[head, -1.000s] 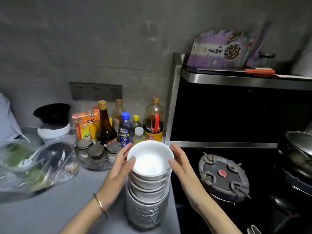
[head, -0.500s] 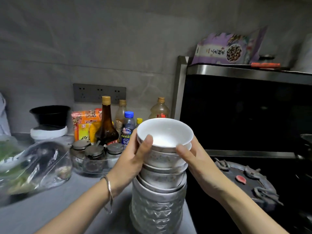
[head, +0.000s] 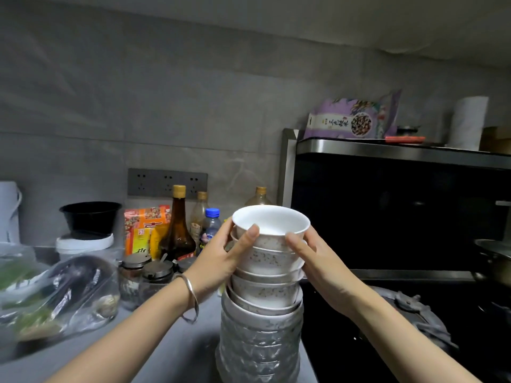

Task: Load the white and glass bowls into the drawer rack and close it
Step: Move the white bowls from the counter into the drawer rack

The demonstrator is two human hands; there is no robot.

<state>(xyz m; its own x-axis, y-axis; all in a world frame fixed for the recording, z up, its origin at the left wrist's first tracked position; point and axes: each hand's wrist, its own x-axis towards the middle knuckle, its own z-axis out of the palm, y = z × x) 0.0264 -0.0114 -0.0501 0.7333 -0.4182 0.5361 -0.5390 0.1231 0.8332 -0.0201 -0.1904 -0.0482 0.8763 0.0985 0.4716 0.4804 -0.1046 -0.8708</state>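
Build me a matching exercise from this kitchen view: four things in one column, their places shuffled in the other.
Things
1. top white bowl
2. black bowl
3. purple food bag
4. glass bowls

Places
A. on the steel ledge at upper right
B. at the bottom of the stack
C. on the white tub by the wall
D. gripped between the left hand and the right hand

Pairs: 1-D, 2-C, 3-A, 4-B
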